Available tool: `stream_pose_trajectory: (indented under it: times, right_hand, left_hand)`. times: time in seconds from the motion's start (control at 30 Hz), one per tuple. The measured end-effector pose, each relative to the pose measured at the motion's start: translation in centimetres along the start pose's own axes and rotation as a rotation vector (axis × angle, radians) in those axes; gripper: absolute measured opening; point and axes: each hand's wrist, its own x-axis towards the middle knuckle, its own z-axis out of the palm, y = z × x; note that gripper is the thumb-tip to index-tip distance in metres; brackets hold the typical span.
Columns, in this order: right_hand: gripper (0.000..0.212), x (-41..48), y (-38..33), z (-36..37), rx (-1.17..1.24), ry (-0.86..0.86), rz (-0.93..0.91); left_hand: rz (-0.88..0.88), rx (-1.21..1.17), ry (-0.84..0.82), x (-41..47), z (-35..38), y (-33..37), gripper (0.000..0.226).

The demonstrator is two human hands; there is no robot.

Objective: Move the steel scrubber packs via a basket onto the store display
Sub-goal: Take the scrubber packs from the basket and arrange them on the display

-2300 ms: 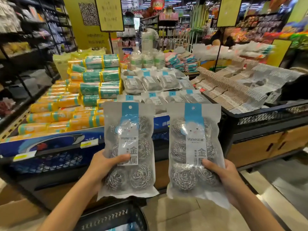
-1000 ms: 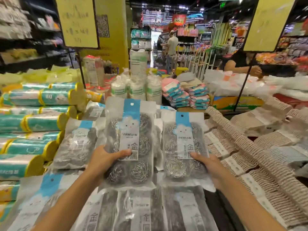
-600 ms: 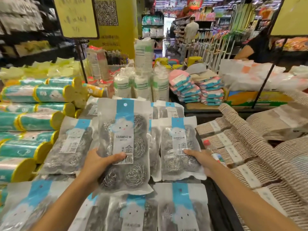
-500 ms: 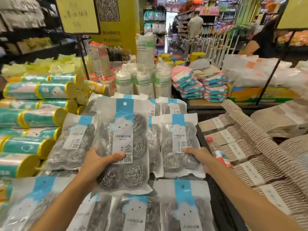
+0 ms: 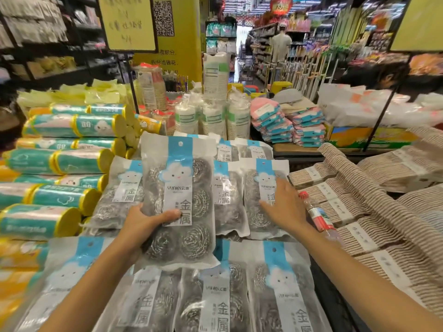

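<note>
Left hand [image 5: 141, 224] grips a clear plastic pack of coiled steel scrubbers [image 5: 182, 188] with a blue header and white label, thumb curled across its front and fingers behind, holding it upright above the black-edged store display [image 5: 328, 303]. Right hand [image 5: 285, 207] lies with straight, spread fingers flat on a second, matching scrubber pack [image 5: 262, 173], which rests on the display at the right end of the middle row, overlapping its neighbour. Further scrubber packs [image 5: 282, 295] lie in rows nearer and farther. Just right of that hand, a clear plastic bottle with a red cap and red label [image 5: 316, 214] lies against stacks of beige ribbed cloths [image 5: 383, 224]. Teal rolls with yellow ends [image 5: 60, 192] are piled left of the packs
</note>
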Motion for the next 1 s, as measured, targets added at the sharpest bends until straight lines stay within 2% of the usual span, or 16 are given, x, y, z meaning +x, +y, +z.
stream_pose_trajectory:
  times: [0.3,0.63,0.83,0.93,1.0]
  right_hand:
    - [0.077,-5.9,-7.9,1.2,-0.06,-0.025,-0.14]
    - [0.075,-12.4,-15.5,6.1,-0.101,-0.051,-0.197]
    - [0.079,-14.5,-18.1,8.1,-0.079,-0.112,-0.173]
    - [0.078,-15.2,-19.0,8.3,-0.071,-0.119,-0.161]
    - [0.078,-15.4,-19.3,8.3,-0.08,-0.114,-0.158]
  left_hand:
    - [-0.038,0.032,-0.018,-2.8,-7.8,-1.3,0.025]
    - [-0.251,0.105,-0.034,-5.1,-19.6,-5.0,0.032]
    - [-0.388,0.065,-0.031,-4.9,-22.5,-6.2,0.03]
    - [-0.37,0.18,-0.026,-4.5,-22.9,-6.3,0.032]
    - [-0.274,0.435,-0.01,-4.1,-23.2,-6.4,0.046]
